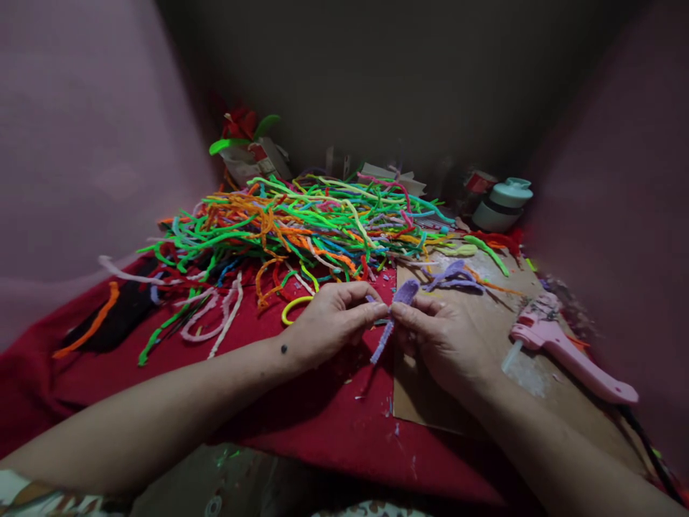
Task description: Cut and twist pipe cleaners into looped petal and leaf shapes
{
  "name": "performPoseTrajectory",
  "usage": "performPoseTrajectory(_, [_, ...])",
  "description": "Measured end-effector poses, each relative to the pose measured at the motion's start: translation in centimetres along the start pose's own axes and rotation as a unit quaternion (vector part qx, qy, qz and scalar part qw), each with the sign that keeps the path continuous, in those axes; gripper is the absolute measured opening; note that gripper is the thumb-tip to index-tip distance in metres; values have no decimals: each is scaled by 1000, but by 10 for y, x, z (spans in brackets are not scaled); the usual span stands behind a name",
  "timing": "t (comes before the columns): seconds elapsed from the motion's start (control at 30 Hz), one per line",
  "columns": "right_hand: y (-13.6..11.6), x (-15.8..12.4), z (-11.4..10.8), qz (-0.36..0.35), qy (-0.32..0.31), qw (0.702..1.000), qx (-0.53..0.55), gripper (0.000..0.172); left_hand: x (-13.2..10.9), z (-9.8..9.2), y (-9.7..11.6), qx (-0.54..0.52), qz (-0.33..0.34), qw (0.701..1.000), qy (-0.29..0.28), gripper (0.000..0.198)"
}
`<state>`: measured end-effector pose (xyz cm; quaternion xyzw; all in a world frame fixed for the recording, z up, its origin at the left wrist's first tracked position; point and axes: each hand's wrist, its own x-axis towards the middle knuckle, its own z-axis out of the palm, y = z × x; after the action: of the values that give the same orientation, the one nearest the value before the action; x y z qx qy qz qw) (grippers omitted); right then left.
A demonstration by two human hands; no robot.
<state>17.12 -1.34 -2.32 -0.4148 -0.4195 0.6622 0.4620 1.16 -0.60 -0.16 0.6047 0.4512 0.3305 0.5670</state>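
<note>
Near the middle of the frame, a purple fuzzy stick (406, 290) sits between my two hands. My left hand (331, 319) pinches it with finger and thumb, and my right hand (449, 337) pinches it too, just beside. (I can't tell if my fingertips touch each other.) One end of the purple stick is a fat, rounded bit that pokes up, and a thin tail hangs down below my fingers.

Under my left hand is a red cloth (301, 416), and a yellow ring (285, 310) lies right by that wrist. My right hand is over a brown board (457, 413) on the right side of the frame. On that board, just past my right hand, lie more purple bits (455, 278). Farther right is a pink glue gun (575, 357), with its handle pointing to the lower right.

Across the middle, behind my hands, is a big messy pile of fuzzy sticks (317, 226), green, orange, pink and blue. At the upper right is a jar (498, 214) with a light blue lid (512, 191). An orange stick (90, 323) lies far over on the left.
</note>
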Motion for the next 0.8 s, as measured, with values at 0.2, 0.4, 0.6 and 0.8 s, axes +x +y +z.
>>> performPoseTrajectory(0.2, [1,1,-1,0,-30,999,46,17,0,0,-2,-41,-13,999,23,22])
performPoseTrajectory(0.4, [0,1,1,-12,-6,1000,9,14,-2,1,2,-20,-22,999,17,21])
performPoseTrajectory(0.6, [1,1,2,-1,-5,1000,14,12,-3,0,5,25,5,999,36,17])
performPoseTrajectory(0.8, [2,1,2,3,0,1000,-16,19,0,-3,2,-36,11,999,36,20])
